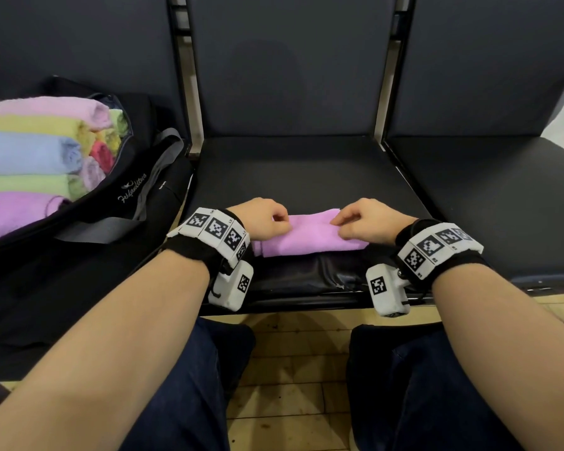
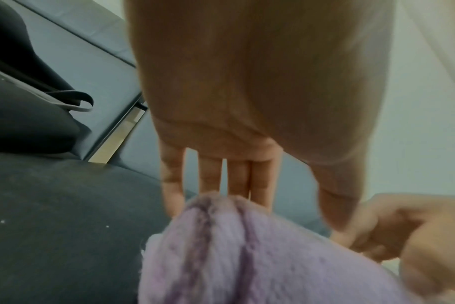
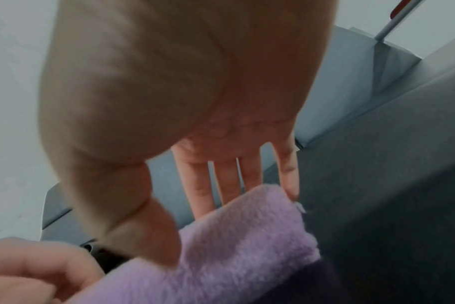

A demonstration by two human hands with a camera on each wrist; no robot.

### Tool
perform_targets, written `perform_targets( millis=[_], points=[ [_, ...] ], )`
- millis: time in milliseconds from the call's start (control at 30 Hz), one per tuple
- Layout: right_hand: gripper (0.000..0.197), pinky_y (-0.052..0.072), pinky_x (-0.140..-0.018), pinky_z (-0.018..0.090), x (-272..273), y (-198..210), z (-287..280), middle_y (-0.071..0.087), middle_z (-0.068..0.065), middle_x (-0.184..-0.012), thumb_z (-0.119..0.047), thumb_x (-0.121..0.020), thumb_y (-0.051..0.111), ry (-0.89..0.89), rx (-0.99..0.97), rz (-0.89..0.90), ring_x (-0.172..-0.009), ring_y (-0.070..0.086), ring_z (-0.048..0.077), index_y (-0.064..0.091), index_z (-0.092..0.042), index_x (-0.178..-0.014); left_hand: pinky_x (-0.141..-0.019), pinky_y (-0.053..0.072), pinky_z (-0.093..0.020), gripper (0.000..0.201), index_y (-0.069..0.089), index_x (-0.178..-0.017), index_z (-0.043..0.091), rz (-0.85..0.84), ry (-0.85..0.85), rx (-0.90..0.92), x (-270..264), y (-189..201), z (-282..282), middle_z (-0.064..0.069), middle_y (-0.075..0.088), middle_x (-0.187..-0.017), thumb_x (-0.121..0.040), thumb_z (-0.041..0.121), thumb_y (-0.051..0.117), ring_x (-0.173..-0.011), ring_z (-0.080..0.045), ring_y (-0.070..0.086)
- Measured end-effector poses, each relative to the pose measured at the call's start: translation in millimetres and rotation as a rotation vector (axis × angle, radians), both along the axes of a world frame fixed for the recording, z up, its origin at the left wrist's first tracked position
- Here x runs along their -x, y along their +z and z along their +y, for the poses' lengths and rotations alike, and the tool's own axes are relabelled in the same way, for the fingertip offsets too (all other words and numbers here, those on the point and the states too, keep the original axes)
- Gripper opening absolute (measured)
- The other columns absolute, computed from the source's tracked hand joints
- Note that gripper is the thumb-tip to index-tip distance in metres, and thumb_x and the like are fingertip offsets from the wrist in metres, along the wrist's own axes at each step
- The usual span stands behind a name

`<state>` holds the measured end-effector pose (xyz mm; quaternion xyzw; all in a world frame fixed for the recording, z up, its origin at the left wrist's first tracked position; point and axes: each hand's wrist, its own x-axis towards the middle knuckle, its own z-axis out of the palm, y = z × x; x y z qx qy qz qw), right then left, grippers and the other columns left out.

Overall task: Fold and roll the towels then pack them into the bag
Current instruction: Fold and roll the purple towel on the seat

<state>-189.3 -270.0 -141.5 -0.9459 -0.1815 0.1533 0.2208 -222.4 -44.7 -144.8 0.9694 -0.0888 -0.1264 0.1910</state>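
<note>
One pink towel [image 1: 310, 237] lies rolled along the near edge of the middle seat of the bench [image 1: 306, 167], its length running left to right. In the left wrist view its end shows the coiled layers.

To the left, on the neighbouring seat, a black bag [image 1: 121, 203] stands unzipped with rolled towels [image 1: 30, 154] packed inside. I count six in the near stack: pink, yellow, blue, green and two purple-pink ones, and about four more roll ends behind them, yellow-green, red and lilac. A grey strap [image 1: 157, 177] of the bag trails over its side toward the middle seat. Nothing lies between the bag and the towel except the gap between seats.

The left hand [image 1: 264, 219] rests on the left end of the roll, the right hand [image 1: 365, 222] on the right end. From above, both show fingers curled over the far side of the roll with thumbs nearer; the wrist views show the fingers fairly straight, reaching down behind the cloth. Both hands press on the roll rather than pinching it. Each wrist wears a black band with white marker tags.
</note>
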Motion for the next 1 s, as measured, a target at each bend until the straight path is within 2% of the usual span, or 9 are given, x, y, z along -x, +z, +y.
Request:
perform_targets(
  millis=[67,167,300,467,600,700,833,933,1000],
  points=[
    [0.045,0.036,-0.088,0.020,1,0,-1,0.056,-0.008,-0.108,-0.024,-0.079,0.072,0.039,0.096,0.024,-0.102,0.051,0.011,0.062,-0.027,-0.122,-0.080,0.050,-0.026,0.038,0.062,-0.102,0.024,0.087,0.013,0.004,2,0,4,0.007,0.065,-0.096,-0.079,0.053,0.067,-0.078,-0.012,0.066],
    [0.056,0.039,-0.088,0.023,-1,-6,0,0.052,-0.005,-0.117,-0.019,-0.076,0.076,0.065,0.129,0.033,-0.105,0.050,0.016,0.054,-0.026,-0.127,-0.080,0.055,-0.030,0.049,0.056,-0.112,0.023,0.139,-0.018,-0.005,3,-1,7,0.006,0.059,-0.110,-0.072,0.038,0.080,-0.073,-0.017,0.066],
    [0.039,0.045,-0.081,0.031,-6,-12,1,0.058,0.007,-0.115,-0.015,-0.080,0.067,0.058,0.046,-0.011,-0.098,0.056,0.028,0.050,-0.022,-0.114,-0.093,0.047,-0.034,0.051,0.047,-0.127,0.018,0.101,0.033,-0.028,-4,-9,9,-0.006,0.062,-0.119,-0.084,0.035,0.068,-0.090,-0.020,0.060],
    [0.029,0.037,-0.094,0.023,-11,-16,3,0.059,0.004,-0.118,-0.016,-0.090,0.055,0.000,-0.050,-0.014,-0.112,0.053,0.020,0.062,-0.015,-0.119,-0.098,0.043,-0.036,0.041,0.040,-0.128,0.012,0.049,0.141,0.147,-8,-14,8,-0.012,0.041,-0.128,-0.094,0.029,0.055,-0.106,-0.026,0.054],
    [0.017,0.036,-0.104,0.034,-14,-18,5,0.060,0.000,-0.115,-0.024,-0.092,0.045,-0.128,-0.024,0.057,-0.115,0.051,0.025,0.061,-0.030,-0.097,-0.068,0.049,-0.033,0.008,0.046,-0.104,0.019,0.087,0.133,0.215,-9,-13,6,-0.014,0.055,-0.106,-0.098,0.025,0.045,-0.078,-0.023,0.055],
    [0.005,0.039,-0.101,0.042,-16,-17,7,0.059,0.005,-0.111,-0.030,-0.087,0.049,-0.221,-0.030,0.091,-0.108,0.052,0.029,0.051,-0.026,-0.089,-0.052,0.048,-0.029,0.008,0.050,-0.102,0.019,0.120,0.122,0.200,-9,-11,4,-0.008,0.054,-0.097,-0.099,0.024,0.043,-0.064,-0.018,0.053],
    [0.011,0.040,-0.083,0.032,-14,-16,10,0.055,0.004,-0.095,-0.023,-0.088,0.055,-0.201,-0.067,0.150,-0.096,0.051,0.023,0.049,-0.018,-0.080,-0.078,0.054,-0.041,0.013,0.055,-0.102,0.021,0.209,0.086,0.115,-8,-6,6,-0.006,0.057,-0.108,-0.098,0.022,0.042,-0.088,-0.024,0.059],
    [0.012,0.042,-0.095,0.038,-14,-16,7,0.058,0.003,-0.101,-0.028,-0.085,0.060,-0.131,0.006,0.054,-0.100,0.055,0.023,0.052,-0.022,-0.078,-0.096,0.046,-0.037,0.017,0.059,-0.103,0.022,0.154,0.061,0.027,-10,-11,9,-0.005,0.057,-0.117,-0.097,0.023,0.044,-0.108,-0.023,0.055],
    [0.013,0.040,-0.093,0.037,-14,-15,5,0.054,-0.001,-0.099,-0.024,-0.082,0.066,-0.097,-0.055,-0.070,-0.093,0.053,0.017,0.053,-0.023,-0.083,-0.099,0.042,-0.037,0.009,0.059,-0.098,0.023,0.022,0.088,0.035,-11,-16,10,-0.003,0.050,-0.112,-0.094,0.025,0.051,-0.109,-0.023,0.052]
  ],
)
